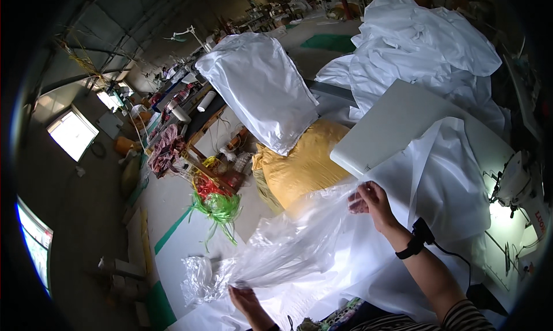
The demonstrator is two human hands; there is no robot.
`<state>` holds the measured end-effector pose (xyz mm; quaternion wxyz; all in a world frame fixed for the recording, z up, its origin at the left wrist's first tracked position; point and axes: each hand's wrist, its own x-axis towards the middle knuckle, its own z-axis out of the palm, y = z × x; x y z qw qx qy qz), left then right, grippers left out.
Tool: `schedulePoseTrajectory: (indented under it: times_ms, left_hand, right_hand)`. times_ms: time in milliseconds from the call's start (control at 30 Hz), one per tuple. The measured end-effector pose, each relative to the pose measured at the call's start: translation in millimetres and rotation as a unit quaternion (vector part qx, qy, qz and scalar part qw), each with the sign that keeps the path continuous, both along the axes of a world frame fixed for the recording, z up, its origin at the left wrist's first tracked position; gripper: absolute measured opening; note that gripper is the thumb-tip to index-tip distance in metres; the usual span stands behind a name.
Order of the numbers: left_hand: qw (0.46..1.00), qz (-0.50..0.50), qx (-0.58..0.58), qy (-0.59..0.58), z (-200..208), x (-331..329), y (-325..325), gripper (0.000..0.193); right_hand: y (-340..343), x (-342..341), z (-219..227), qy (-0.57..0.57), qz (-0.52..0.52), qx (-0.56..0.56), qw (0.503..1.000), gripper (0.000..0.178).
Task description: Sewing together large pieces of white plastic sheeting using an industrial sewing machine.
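Currently, a sheet of clear plastic film (288, 247) spans the gap between the two hands, crumpled and glossy. The right hand (371, 204) has its thumb and fingers curled closed on the film's upper end. The left hand (245, 299), lower and nearer the body, appears to pinch the opposite end; its fingertips are dim, so the exact grip is uncertain. Just left of the left hand lies a bunched clump of clear plastic (199, 279).

To the right of the right hand, white sheet material (446, 181) drapes in folds; farther right stands a sewing machine (515, 184) with a lit lamp. Beyond the right hand bulges a yellow sack (305, 164), with a filled white sack (259, 86) resting against it. Green strands (222, 210) hang well beyond the left hand.
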<state>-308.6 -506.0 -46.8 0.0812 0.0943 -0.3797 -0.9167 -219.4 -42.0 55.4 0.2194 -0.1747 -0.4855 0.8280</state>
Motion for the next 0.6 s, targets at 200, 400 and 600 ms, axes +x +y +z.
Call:
schedulePoseTrajectory:
  times_ms: [200,400,600]
  left_hand:
    - [0.992,0.038,-0.051,0.110,65.7,-92.8,-145.9,0.027]
    - [0.963,0.111,-0.107,0.219,114.7,-90.0,-144.0,0.032]
    - [0.981,-0.156,-0.059,0.098,114.1,-20.9,61.9,0.029]
  right_hand:
    - [50.9,-50.9,39.7,0.056,-0.086,-0.004,0.995,0.024]
    - [92.8,-74.1,50.5,0.116,-0.249,-0.029,0.961,0.022]
    - [11.5,-52.3,81.3,0.065,0.102,0.152,0.981,0.059]
